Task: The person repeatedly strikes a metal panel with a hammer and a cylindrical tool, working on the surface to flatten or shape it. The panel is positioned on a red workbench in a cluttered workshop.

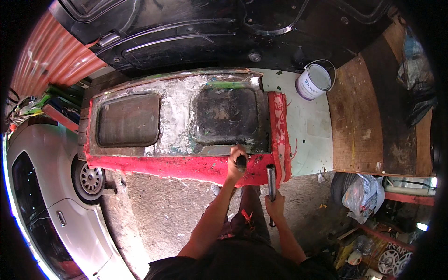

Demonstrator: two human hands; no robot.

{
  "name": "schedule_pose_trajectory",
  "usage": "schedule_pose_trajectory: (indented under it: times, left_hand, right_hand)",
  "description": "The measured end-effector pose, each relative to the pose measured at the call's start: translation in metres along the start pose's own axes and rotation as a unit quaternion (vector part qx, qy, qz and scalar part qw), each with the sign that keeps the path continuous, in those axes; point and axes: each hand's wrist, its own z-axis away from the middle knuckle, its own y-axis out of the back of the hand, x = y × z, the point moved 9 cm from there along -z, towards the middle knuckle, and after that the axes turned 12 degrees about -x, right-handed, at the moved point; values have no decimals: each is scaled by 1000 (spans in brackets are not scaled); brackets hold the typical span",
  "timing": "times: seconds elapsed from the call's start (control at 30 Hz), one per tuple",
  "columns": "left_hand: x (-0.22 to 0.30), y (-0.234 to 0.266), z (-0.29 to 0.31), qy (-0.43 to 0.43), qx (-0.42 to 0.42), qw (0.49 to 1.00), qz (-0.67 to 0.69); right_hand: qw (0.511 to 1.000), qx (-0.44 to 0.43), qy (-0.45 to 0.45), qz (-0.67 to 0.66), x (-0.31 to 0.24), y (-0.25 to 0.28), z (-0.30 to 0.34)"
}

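Observation:
A worn metal panel (175, 116) with two recessed dark rectangles and patches of flaking white and green paint lies on a red cloth (186, 166). At its near edge, right of the middle, my left hand (234, 164) is closed round a dark-handled tool (241, 161). Its butt end points up at me, and the working end is hidden by the hand. Lower and further right, my right hand (275, 204) grips a shiny metal bar (271, 182) held roughly upright in the picture, its far end by the cloth's right-hand fold.
A paint can (315, 81) with a wire handle stands on the pale tabletop (305, 135) at right, beside a wooden board (357, 116). A dark vehicle panel (186, 42) spans the back. Left stands a silver car (65, 200); plastic bags (364, 196) hang at lower right.

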Motion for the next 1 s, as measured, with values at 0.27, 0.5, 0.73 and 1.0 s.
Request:
schedule_pose_trajectory:
  times: [0.27, 0.5, 0.73, 1.0]
  left_hand:
    - [11, -8, 16, -29, 2, 997, -66]
    - [9, -8, 17, -34, -7, 998, -42]
    - [9, -5, 12, -10, -22, 1000, -20]
    - [9, -7, 1, 14, -5, 1000, -26]
  right_hand:
    - [999, 10, 31, 28, -6, -8, 2]
    - [999, -16, -27, -3, -3, -9, 5]
    - [996, -45, -74, -35, 0, -14, 10]
    - [998, -18, 51, 30, 1, -26, 3]
